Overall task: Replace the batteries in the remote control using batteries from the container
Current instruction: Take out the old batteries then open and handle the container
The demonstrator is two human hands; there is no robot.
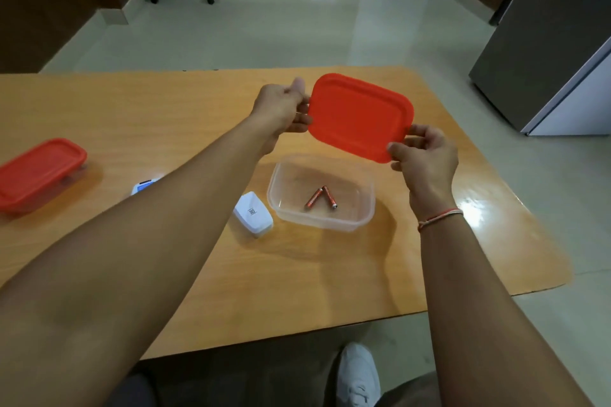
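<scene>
Both hands, left hand (281, 109) and right hand (425, 155), pinch the red lid (358, 116) above the open container (367, 208) where two batteries (320, 197) lie, remote (253, 215) beside it untouched, so swapping remains

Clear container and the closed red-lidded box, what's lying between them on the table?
Head view: a white remote, partly hidden by the left forearm.

The remote control (145, 185) is mostly hidden behind the left forearm (only a white corner is seen). The second container (39, 172) is cut off by the left edge.
</scene>
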